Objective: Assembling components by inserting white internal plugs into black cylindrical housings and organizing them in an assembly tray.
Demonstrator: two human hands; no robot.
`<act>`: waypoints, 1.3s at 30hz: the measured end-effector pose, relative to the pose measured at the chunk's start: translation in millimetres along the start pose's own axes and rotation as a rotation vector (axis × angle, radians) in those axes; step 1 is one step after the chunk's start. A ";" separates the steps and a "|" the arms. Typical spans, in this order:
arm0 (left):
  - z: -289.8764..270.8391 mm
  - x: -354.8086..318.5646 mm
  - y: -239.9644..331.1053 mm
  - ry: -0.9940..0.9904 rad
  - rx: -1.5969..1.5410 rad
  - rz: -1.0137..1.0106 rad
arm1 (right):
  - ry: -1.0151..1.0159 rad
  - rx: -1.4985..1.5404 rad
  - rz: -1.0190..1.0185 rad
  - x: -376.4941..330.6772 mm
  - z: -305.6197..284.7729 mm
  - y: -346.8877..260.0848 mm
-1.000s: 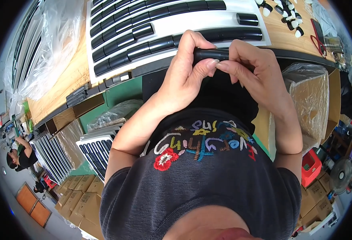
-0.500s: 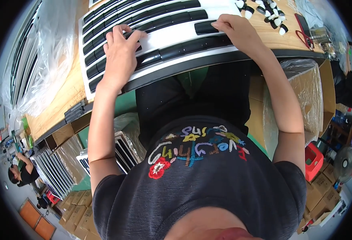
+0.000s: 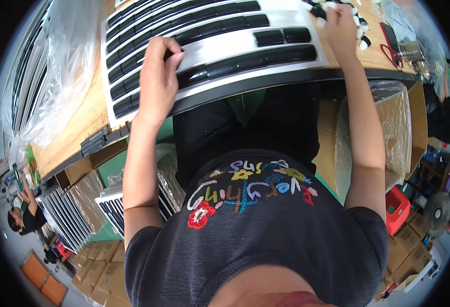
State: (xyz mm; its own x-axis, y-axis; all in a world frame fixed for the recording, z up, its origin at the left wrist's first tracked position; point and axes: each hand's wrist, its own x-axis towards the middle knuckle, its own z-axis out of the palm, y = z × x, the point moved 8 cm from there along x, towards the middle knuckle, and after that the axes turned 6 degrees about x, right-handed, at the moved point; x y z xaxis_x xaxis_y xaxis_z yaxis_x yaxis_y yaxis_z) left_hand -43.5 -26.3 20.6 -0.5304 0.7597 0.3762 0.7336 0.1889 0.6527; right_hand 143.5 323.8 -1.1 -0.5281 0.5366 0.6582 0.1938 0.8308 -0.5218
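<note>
A white panel (image 3: 215,50) lies on the wooden table, carrying rows of glossy black rectangular pieces. In the second row from the front, two black pieces (image 3: 268,38) sit at the right end, with bare white to their left. Over the left part of that row, my left hand (image 3: 158,84) is bent, thumb and index fingertips drawn together; whatever they may hold is hidden. Beyond the panel's right edge, my right hand (image 3: 341,33) reaches into a heap of small black and white parts (image 3: 365,42). Its fingers are curled in, and I cannot see what lies between them.
Red-handled scissors (image 3: 390,55) and a dark flat object with a red edge (image 3: 388,33) lie right of the heap. Clear plastic sheeting (image 3: 74,61) covers more striped panels at left. A plastic-lined carton (image 3: 383,138) stands below the table edge. Another person (image 3: 28,212) works far left.
My right hand has left the black piece on the panel and moved right to the heap of parts. My left hand's fingers have drawn together, and the panel appears shifted slightly right.
</note>
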 end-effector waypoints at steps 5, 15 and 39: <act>35.1 -12.1 23.3 0.071 -0.851 -0.286 | -0.345 0.790 0.599 -37.2 19.0 -90.8; 64.5 -21.9 42.1 -0.035 -0.961 -0.337 | -0.602 0.719 0.423 -58.0 14.1 -180.7; 51.5 -35.0 67.6 -0.095 -0.776 -0.240 | -0.783 0.689 0.386 -77.4 17.7 -209.5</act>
State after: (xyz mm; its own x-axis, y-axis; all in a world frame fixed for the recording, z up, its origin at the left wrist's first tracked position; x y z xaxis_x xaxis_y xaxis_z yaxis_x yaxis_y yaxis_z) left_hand 46.5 -8.0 17.7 -0.5718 0.8094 0.1339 0.0834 -0.1050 0.9910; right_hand 129.2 105.5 47.7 -0.9545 0.2979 -0.0106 0.0849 0.2377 -0.9676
